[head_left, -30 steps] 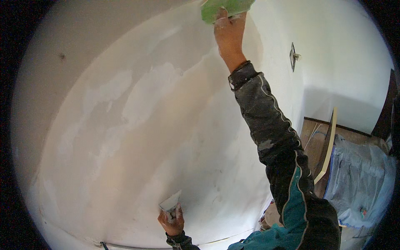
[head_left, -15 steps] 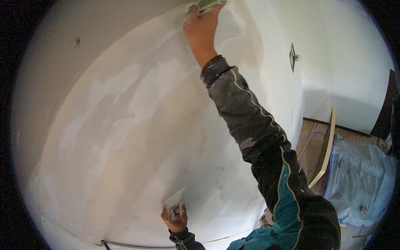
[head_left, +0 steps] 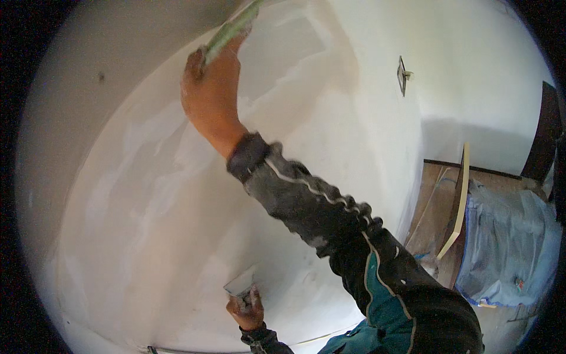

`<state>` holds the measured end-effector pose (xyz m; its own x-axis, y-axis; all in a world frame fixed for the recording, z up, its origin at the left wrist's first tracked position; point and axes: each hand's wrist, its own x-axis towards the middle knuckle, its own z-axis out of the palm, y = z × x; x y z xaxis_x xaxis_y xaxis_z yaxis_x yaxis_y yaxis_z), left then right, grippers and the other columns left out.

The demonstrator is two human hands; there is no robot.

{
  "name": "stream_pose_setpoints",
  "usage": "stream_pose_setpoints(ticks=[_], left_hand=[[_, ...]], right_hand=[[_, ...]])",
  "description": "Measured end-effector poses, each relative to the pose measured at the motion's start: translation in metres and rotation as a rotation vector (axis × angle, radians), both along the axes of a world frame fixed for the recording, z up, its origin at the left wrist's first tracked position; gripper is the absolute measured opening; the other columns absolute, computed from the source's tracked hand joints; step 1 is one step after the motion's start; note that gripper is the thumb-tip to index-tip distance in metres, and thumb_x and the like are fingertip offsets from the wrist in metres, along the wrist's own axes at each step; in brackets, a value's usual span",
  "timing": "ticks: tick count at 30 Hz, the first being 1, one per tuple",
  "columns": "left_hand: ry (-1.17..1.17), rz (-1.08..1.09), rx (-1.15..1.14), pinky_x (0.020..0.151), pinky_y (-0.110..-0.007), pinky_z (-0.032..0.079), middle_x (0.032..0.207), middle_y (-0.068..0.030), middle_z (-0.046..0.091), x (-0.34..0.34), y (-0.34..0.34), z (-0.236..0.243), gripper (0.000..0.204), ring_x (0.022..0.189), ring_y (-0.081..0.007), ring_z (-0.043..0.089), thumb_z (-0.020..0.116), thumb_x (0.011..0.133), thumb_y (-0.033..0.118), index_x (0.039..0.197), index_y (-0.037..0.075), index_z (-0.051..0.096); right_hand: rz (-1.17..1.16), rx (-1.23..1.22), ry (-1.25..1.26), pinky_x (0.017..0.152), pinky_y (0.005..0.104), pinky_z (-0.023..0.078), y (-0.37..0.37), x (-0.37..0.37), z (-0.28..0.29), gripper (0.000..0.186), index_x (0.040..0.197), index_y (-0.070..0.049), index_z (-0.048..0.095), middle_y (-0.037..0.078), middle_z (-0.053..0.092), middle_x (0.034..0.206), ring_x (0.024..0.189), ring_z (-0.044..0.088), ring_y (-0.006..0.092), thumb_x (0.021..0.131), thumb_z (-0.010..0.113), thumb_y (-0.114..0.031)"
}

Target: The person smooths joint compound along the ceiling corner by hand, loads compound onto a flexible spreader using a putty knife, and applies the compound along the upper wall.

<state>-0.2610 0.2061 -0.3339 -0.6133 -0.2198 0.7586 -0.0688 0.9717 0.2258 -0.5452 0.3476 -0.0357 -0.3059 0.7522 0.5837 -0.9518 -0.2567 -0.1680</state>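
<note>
My right hand (head_left: 213, 94) is raised high against the wall, near its border with the ceiling. Its fingers are closed round a wide green putty knife (head_left: 231, 32), seen nearly edge-on and smeared with pale filler. Lower down, my left hand (head_left: 246, 311) grips a small putty knife (head_left: 240, 284) with a thin, flat blade pointing up. Behind both hands is the wall (head_left: 147, 224), with uneven patches of white, grey and beige filler. Whether the green knife touches the wall or ceiling, I cannot tell.
An electrical box (head_left: 403, 76) sticks out from the wall on the right. Below it, a panel with a yellow edge (head_left: 463, 200) stands upright on the brown floor (head_left: 427, 203). Beside that, translucent plastic sheeting (head_left: 510, 245) covers something bulky. The grey ceiling (head_left: 76, 118) curves along the left.
My right hand has swept left and somewhat down with the green putty knife, which has come further into view and tilted. My left hand has barely moved.
</note>
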Motion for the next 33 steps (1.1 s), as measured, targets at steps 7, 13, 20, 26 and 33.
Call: stream_pose_setpoints(ticks=[7, 13, 20, 26, 33], left_hand=[[-0.051, -0.076, 0.331, 0.043, -0.027, 0.043, 0.055, -0.0053, 0.056, 0.010, 0.019, 0.011, 0.030, 0.050, -0.0156, 0.057, 0.067, 0.090, 0.024, 0.069, 0.005, 0.058], [-0.522, -0.653, 1.285, 0.035, -0.023, 0.035, 0.065, -0.0076, 0.057, -0.015, 0.069, 0.027, 0.034, 0.037, -0.0101, 0.045, 0.053, 0.099, 0.030, 0.107, -0.003, 0.054], [-0.792, -0.845, 1.424, 0.035, -0.020, 0.036, 0.072, -0.0071, 0.060, -0.046, 0.119, 0.034, 0.031, 0.039, -0.0048, 0.044, 0.048, 0.101, 0.026, 0.109, -0.003, 0.055], [-0.826, -0.913, 1.390, 0.037, -0.018, 0.035, 0.073, -0.0018, 0.056, -0.046, 0.114, 0.027, 0.029, 0.043, -0.0028, 0.042, 0.050, 0.101, 0.025, 0.114, -0.001, 0.056], [-0.931, -0.799, 1.387, 0.039, -0.019, 0.034, 0.071, -0.0001, 0.054, -0.048, 0.134, 0.025, 0.025, 0.046, -0.0019, 0.042, 0.051, 0.101, 0.024, 0.107, 0.000, 0.055]], right_hand=[[-0.338, 0.780, -0.103, 0.094, 0.0468, 0.043, 0.081, 0.040, -0.234, 0.043, 0.131, 0.003, 0.047, 0.023, 0.056, 0.125, 0.107, 0.057, 0.0336, 0.090, 0.057, -0.007], [-1.020, 1.458, 0.137, 0.097, 0.0371, 0.048, 0.185, 0.106, -0.335, 0.035, 0.129, -0.006, 0.060, 0.018, 0.053, 0.137, 0.118, 0.060, 0.0208, 0.097, 0.050, -0.017], [0.507, 1.460, 0.004, 0.090, 0.0429, 0.055, 0.251, 0.135, -0.290, 0.039, 0.123, -0.036, 0.061, 0.016, 0.056, 0.136, 0.109, 0.064, 0.0377, 0.088, 0.063, -0.020], [0.096, 1.635, 0.119, 0.095, 0.0443, 0.053, 0.246, 0.139, -0.283, 0.050, 0.128, -0.043, 0.057, 0.013, 0.054, 0.139, 0.113, 0.063, 0.0368, 0.082, 0.064, -0.025], [0.039, 1.784, -0.130, 0.093, 0.0415, 0.055, 0.239, 0.118, -0.323, 0.069, 0.142, -0.038, 0.045, 0.012, 0.043, 0.148, 0.119, 0.059, 0.0346, 0.079, 0.067, -0.019]])
